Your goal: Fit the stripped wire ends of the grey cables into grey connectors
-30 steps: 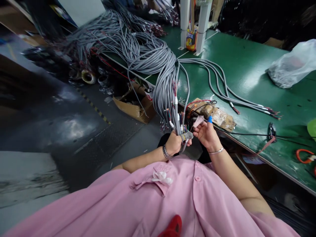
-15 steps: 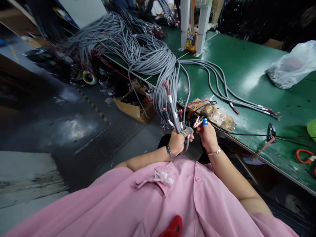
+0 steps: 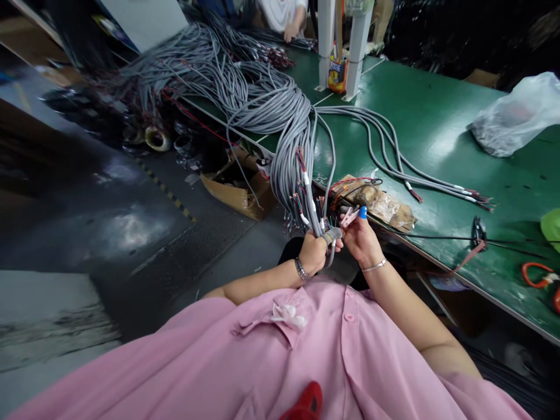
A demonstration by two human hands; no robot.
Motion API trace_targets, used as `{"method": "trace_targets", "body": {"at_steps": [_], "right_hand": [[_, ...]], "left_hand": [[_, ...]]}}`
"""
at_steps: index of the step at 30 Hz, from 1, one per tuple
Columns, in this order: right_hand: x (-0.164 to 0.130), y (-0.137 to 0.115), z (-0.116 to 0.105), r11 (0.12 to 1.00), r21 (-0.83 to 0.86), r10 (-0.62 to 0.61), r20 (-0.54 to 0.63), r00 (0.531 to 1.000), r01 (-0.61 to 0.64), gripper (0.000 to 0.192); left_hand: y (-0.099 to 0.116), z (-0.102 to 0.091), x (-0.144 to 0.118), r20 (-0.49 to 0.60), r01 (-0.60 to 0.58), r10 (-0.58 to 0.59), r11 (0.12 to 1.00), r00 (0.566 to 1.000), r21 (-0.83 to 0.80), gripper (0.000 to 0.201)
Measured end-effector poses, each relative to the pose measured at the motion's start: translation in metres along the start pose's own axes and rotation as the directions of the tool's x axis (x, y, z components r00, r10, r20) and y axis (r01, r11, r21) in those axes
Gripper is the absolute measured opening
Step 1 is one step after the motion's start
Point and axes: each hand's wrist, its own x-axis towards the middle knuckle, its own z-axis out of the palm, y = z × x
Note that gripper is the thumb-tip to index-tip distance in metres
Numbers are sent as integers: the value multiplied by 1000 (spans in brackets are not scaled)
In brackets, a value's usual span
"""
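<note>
My left hand grips a grey cable near its end, just off the table's near-left edge. That cable runs up into a large bundle of grey cables draped over the green table. My right hand, with a blue cap on one fingertip, pinches a small pink tool at the cable's coloured wire ends. Both hands are close together, almost touching.
Several grey cables with stripped ends lie across the table. A worn cardboard pad, a clear plastic bag, red-handled scissors and white posts stand around. An open carton sits on the floor. Another person works at the far end.
My hands have shifted slightly up and left with the cable end. The right hand has closed in on the wire ends with the pink tool. Another person has come into view at the top.
</note>
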Motion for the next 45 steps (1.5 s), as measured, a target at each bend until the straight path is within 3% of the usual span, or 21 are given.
{"method": "trace_targets", "body": {"at_steps": [4,9,15,19,21,23,25,27,30,32,35,38,41,43,45], "right_hand": [[-5,-4,-10,998,36,50,67,997,-52,46],[-11,-10,-25,997,11,79,29,996,-79,40],[-23,-14,-40,992,-120,49,-7,999,-50,33],[-35,-18,-41,955,-296,-4,-5,1000,2,28],[-43,-22,-40,896,-442,-44,7,999,42,27],[-51,-27,-36,774,-621,-109,59,992,122,26],[-60,-32,-29,616,-755,-158,161,974,224,24],[-69,-36,-18,525,-788,-157,279,947,320,21],[-80,-34,3,534,-731,-149,413,898,425,24],[-84,-30,16,543,-710,-156,439,885,448,30],[-86,-25,26,498,-720,-172,464,869,483,24],[-87,-21,24,454,-726,-194,485,853,516,16],[-90,-20,13,480,-723,-229,443,867,497,14],[-92,-22,4,517,-722,-261,378,889,459,13],[-94,-26,-7,536,-729,-301,305,903,425,12]], "left_hand": [[-1,-6,-5,39,-8,9,1000,999,-15,29],[-3,-19,-7,112,6,-11,999,994,41,31],[0,-25,-4,225,11,-20,999,974,44,35],[7,-26,-4,285,23,-28,1000,958,20,38],[9,-27,-5,300,33,-38,999,953,22,39],[10,-29,-6,320,28,-38,999,947,38,39],[9,-31,-9,356,10,-28,999,934,53,38],[9,-32,-12,394,1,-26,998,919,64,37],[9,-31,-18,431,9,-52,995,901,102,38],[9,-29,-22,429,-13,-53,989,902,149,42],[12,-26,-26,442,-107,0,970,897,218,44],[15,-27,-29,513,-179,41,958,858,223,43],[20,-32,-33,567,-140,23,977,823,163,40],[24,-38,-36,547,-79,4,990,837,114,38],[29,-47,-39,471,-67,23,995,882,77,37]]}}
